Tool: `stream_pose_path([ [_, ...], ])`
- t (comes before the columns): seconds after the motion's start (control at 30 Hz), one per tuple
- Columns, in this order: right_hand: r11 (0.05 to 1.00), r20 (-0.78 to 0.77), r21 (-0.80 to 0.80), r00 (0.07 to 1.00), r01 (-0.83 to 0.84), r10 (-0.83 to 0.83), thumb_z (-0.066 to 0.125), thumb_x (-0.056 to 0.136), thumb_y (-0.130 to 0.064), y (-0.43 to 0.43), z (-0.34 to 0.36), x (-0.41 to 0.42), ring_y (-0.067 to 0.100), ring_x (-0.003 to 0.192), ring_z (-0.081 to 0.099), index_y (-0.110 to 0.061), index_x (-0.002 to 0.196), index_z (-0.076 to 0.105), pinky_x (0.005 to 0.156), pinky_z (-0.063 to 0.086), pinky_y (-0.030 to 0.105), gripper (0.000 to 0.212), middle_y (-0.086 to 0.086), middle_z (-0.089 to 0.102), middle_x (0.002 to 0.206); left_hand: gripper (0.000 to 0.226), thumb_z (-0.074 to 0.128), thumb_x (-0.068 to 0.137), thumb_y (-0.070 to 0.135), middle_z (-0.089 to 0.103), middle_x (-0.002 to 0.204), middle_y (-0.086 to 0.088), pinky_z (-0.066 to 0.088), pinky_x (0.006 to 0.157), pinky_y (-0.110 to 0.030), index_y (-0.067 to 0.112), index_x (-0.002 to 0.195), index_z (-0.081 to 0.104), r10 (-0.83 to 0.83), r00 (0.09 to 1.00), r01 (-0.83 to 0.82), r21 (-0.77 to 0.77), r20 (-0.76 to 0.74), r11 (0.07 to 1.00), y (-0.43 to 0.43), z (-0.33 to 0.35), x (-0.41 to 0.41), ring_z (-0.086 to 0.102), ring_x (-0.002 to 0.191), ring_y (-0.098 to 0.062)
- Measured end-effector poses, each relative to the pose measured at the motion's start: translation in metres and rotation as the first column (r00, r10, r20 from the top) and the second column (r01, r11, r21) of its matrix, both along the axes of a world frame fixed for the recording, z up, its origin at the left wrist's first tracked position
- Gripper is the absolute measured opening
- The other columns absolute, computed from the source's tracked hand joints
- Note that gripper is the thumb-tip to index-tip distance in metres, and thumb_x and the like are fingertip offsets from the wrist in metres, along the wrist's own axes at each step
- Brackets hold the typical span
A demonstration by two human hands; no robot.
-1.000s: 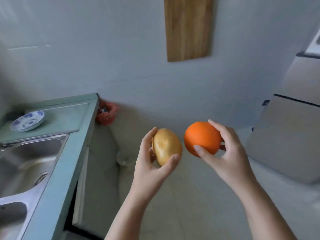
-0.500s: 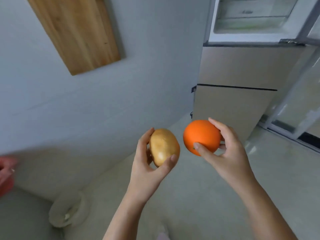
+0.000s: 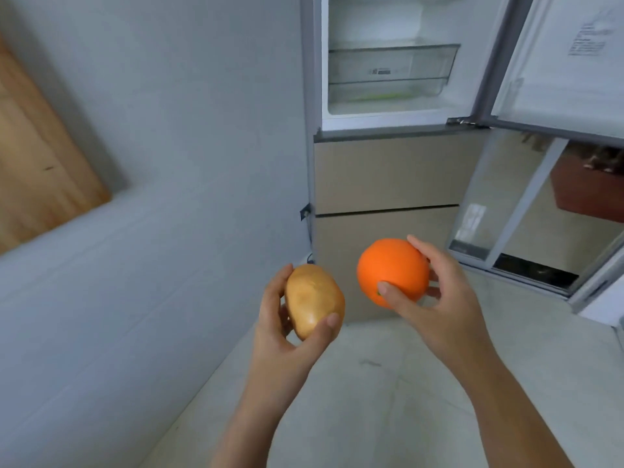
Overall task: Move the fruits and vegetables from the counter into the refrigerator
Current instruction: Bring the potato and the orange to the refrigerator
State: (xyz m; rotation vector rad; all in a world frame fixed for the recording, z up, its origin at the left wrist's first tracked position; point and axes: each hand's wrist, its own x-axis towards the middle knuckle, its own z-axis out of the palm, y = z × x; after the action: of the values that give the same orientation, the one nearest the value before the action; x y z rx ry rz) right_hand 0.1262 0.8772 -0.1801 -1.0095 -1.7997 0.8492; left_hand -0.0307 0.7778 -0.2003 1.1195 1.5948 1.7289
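Fridge (image 3: 388, 228) pulled way more into view than half a second ago, open top compartment (image 3: 371, 25) fully shown now.
Potato (image 3: 314, 300) is gripped in the left hand (image 3: 280, 336), orange (image 3: 393, 271) is gripped in the right hand (image 3: 445, 305), side by side but not touching, held up over the floor (image 3: 371, 383) in front of the closed lower drawers (image 3: 388, 173); a clear bin (image 3: 391, 67) is seen inside.

One potato (image 3: 314, 298), one orange (image 3: 391, 270), two hands, one open refrigerator (image 3: 388, 173), one clear drawer (image 3: 391, 67), one wooden board (image 3: 40, 163).
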Motion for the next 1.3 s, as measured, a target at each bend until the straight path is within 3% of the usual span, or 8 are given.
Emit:
stream_pose_path([
  [0.2,0.995,0.004,0.007,0.995,0.103,-0.103,0.065,0.060,-0.051,0.078,-0.003,0.011,0.010,0.104,0.044,-0.039,0.126,0.037,0.080,0.042,0.025,0.072,-0.017,0.037,0.117,0.060,0.069,0.051,0.054,0.049,0.112,0.031,0.053,0.081,-0.031,0.068,0.103,0.041,-0.095,0.994,0.095,-0.009,-0.050,0.995,0.101,-0.002,-0.001,0.054,0.102,0.006],
  [0.5,0.983,0.003,0.081,0.986,0.165,-0.166,0.070,0.062,-0.054,0.244,0.020,0.044,0.016,0.109,0.045,-0.037,0.127,0.036,0.082,0.045,0.032,0.075,-0.012,0.035,0.124,0.074,0.068,0.055,0.056,0.043,0.118,0.031,0.055,0.082,-0.035,0.050,0.122,0.038,-0.149,0.980,0.156,0.047,-0.132,0.987,0.281,0.023,0.031,0.051,0.104,0.005],
  [0.63,0.983,-0.010,0.103,0.988,0.154,-0.154,0.073,0.064,-0.050,0.317,0.039,0.056,0.017,0.107,0.046,-0.043,0.124,0.036,0.082,0.047,0.035,0.071,-0.013,0.035,0.122,0.070,0.067,0.054,0.056,0.042,0.106,0.046,0.052,0.076,-0.018,0.055,0.118,0.036,-0.097,0.982,0.117,0.124,-0.160,0.985,0.353,0.044,0.037,0.050,0.102,0.009],
  [0.73,0.985,0.008,0.125,0.992,0.120,-0.122,0.072,0.067,-0.037,0.362,0.046,0.054,0.016,0.106,0.045,-0.041,0.124,0.035,0.079,0.047,0.032,0.068,-0.015,0.034,0.120,0.072,0.066,0.053,0.059,0.040,0.104,0.048,0.051,0.073,-0.017,0.056,0.118,0.035,-0.067,0.984,0.089,0.128,-0.165,0.988,0.390,0.046,0.036,0.051,0.100,0.009],
  [0.83,0.987,0.013,0.130,0.996,0.090,-0.093,0.072,0.062,-0.048,0.400,0.049,0.045,0.013,0.104,0.044,-0.040,0.125,0.035,0.080,0.047,0.032,0.073,-0.023,0.035,0.114,0.072,0.067,0.053,0.059,0.042,0.109,0.042,0.052,0.072,-0.019,0.058,0.117,0.035,-0.049,0.985,0.069,0.118,-0.167,0.991,0.423,0.046,0.026,0.052,0.100,0.007],
  [1.0,0.983,0.049,0.169,0.996,0.071,-0.080,0.060,0.058,-0.052,0.463,0.054,0.018,0.010,0.104,0.040,-0.041,0.124,0.031,0.072,0.035,0.011,0.073,-0.012,0.033,0.123,0.072,0.068,0.053,0.056,0.043,0.113,0.039,0.051,0.078,-0.021,0.056,0.119,0.036,-0.029,0.979,0.063,0.163,-0.202,0.985,0.488,0.057,-0.003,0.051,0.103,0.004],
  [1.2,0.948,0.009,0.299,0.993,0.107,-0.114,0.074,0.069,-0.031,0.550,0.081,-0.025,0.007,0.104,0.041,-0.039,0.124,0.035,0.076,0.036,0.015,0.067,-0.012,0.035,0.123,0.073,0.068,0.055,0.054,0.042,0.120,0.031,0.043,0.075,-0.006,0.053,0.119,0.035,-0.003,0.960,0.077,0.254,-0.279,0.964,0.580,0.088,-0.054,0.048,0.105,0.008],
  [1.3,0.926,0.001,0.362,0.994,0.104,-0.112,0.073,0.071,-0.034,0.594,0.106,-0.054,0.001,0.098,0.042,-0.042,0.122,0.032,0.075,0.035,0.012,0.066,-0.015,0.034,0.123,0.072,0.072,0.060,0.046,0.041,0.123,0.023,0.041,0.075,-0.003,0.051,0.120,0.034,0.001,0.950,0.092,0.282,-0.313,0.955,0.627,0.110,-0.081,0.046,0.103,0.011],
])
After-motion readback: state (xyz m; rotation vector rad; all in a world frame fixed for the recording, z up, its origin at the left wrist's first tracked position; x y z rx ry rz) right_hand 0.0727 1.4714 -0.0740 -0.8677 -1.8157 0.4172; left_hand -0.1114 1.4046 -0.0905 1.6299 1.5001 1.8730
